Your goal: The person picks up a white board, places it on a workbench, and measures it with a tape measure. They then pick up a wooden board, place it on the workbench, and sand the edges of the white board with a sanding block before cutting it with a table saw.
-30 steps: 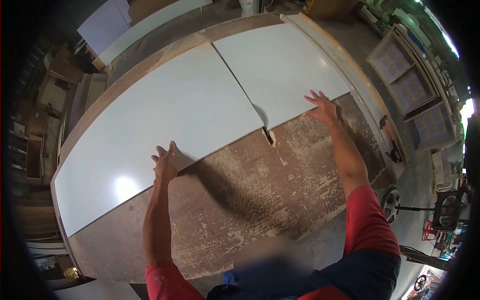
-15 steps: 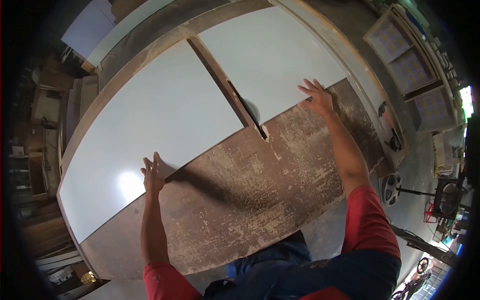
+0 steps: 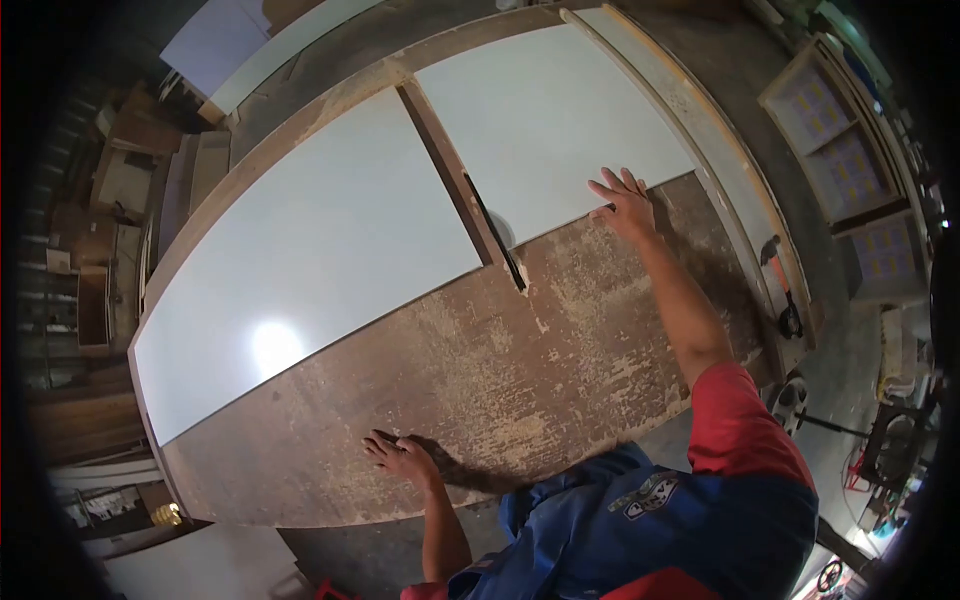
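Note:
Two white panels lie on a worn brown workbench [image 3: 470,370]: a larger left panel [image 3: 320,235] and a smaller right panel [image 3: 540,120]. Between them runs a brown gap with a dark slot [image 3: 495,235]. My right hand [image 3: 628,208] is at the near edge of the right panel, its fingers stretched apart over the white surface. Close to the bench's front edge, my left hand [image 3: 402,460] is over the scuffed brown top with its fingers spread, away from the left panel. Neither hand holds anything.
Along the bench's right side runs a long pale strip [image 3: 690,110]. A hammer [image 3: 778,275] with an orange-and-black handle lies there, beside a black round item [image 3: 790,322]. Framed boxes [image 3: 835,130] stand further right. Wooden pieces [image 3: 125,230] are stacked at the left.
My left hand has left the left panel's near edge and moved right and toward my body, over the brown bench top. My right hand stays at the right panel's edge. The view has shifted slightly.

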Demonstrator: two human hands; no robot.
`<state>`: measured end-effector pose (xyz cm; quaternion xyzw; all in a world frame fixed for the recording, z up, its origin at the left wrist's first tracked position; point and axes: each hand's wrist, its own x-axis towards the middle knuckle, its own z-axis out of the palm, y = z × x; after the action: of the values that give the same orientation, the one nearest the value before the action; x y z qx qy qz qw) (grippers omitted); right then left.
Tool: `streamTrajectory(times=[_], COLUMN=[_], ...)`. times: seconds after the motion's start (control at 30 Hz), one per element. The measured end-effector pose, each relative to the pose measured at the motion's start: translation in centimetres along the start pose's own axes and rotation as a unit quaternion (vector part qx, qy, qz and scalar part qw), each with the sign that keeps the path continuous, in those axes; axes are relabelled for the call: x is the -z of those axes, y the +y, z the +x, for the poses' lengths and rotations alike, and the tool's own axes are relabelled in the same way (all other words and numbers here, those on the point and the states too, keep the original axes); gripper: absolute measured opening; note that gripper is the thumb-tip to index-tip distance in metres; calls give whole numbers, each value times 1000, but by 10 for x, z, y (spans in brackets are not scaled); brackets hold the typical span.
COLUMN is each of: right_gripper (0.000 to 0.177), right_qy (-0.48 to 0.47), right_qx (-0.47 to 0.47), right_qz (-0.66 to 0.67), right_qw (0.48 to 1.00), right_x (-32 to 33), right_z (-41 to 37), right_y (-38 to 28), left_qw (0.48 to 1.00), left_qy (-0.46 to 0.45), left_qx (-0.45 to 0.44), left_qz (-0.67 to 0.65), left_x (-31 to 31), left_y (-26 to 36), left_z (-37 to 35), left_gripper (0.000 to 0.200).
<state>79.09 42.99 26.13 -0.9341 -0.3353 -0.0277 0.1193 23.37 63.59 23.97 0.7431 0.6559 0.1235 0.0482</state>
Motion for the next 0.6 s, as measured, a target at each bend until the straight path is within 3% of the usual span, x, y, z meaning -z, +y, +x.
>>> streamTrajectory(times=[0.33,0.5,0.6], right_gripper=[62,63,61], right_qy=[-30,-68,-101], right_qx=[23,-24,-41], right_qz=[-20,-64,-53], right_qw=[999,995,993], right_x=[-20,-35,-40], right_z=[176,273,293], right_y=[-21,-40,-33], left_qw=[999,998,999], left_qy=[3,-12,-16], left_qx=[20,32,29], left_qz=[33,43,42], left_x=[4,6,6], left_y=[12,16,22], left_z=[9,12,12], left_gripper=[61,66,65])
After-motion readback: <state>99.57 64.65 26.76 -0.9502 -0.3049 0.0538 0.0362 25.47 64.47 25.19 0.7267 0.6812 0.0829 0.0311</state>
